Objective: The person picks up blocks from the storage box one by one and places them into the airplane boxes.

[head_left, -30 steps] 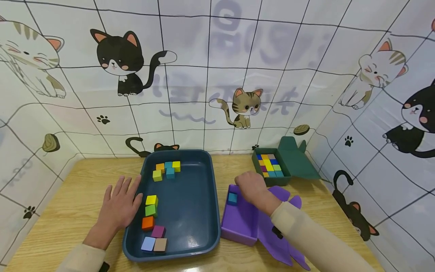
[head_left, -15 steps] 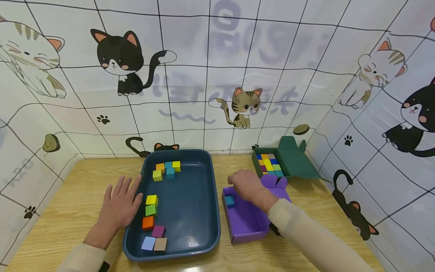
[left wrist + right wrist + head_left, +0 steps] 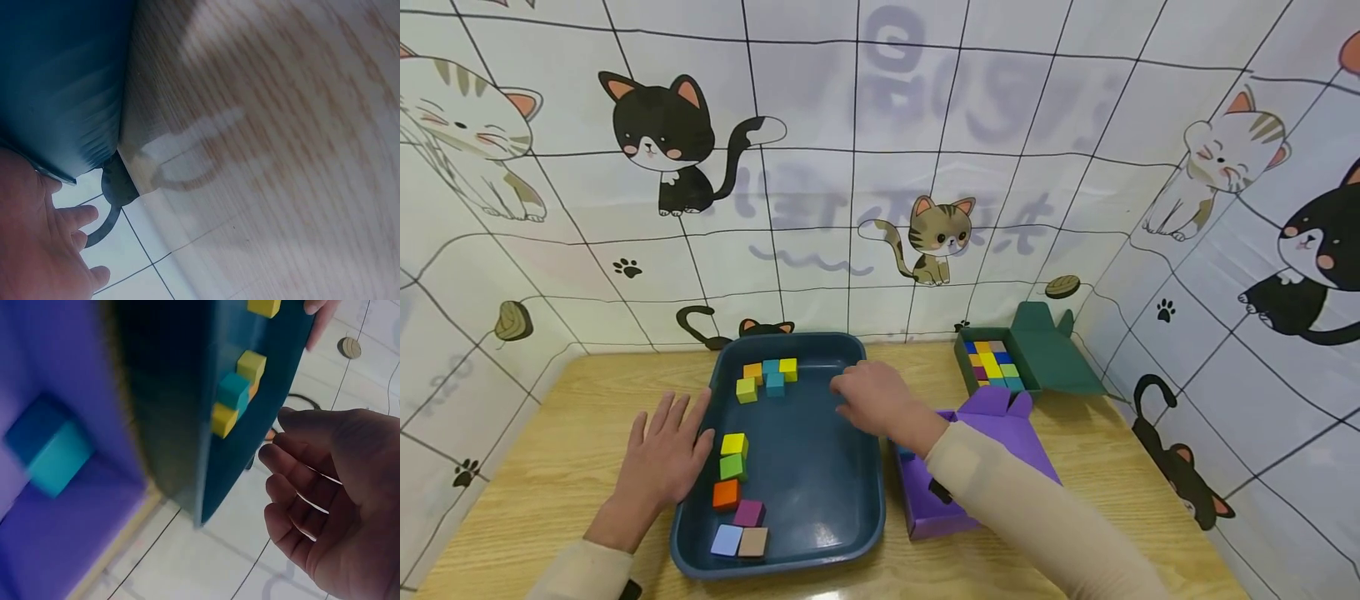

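Note:
My left hand (image 3: 658, 458) rests against the left rim of the dark blue tray (image 3: 812, 475), fingers straight and spread. Above the tray's right side is my right hand (image 3: 883, 402); the right wrist view shows its fingers loosely bent with nothing between them. Toward the tray's back sit a teal cube (image 3: 775, 384), a yellow-green cube (image 3: 747, 390) and several neighbours. Along its left side are a yellow cube (image 3: 734, 443), a green cube (image 3: 732, 467), an orange-red cube (image 3: 726, 495) and others. A blue cube (image 3: 53, 447) lies in the purple box (image 3: 942, 521), partly covered by my right forearm.
Behind the purple box stands an open green box (image 3: 996, 385) holding rows of coloured cubes, its lid (image 3: 1056, 358) folded out to the right. The purple lid (image 3: 1007, 433) leans out beside my right sleeve. A cat-print backdrop (image 3: 812, 275) encloses the wooden table (image 3: 550, 450).
My right hand has moved left from the purple box to above the tray. Earlier, the purple box turned slightly and its lid shifted. My left hand has stayed in place.

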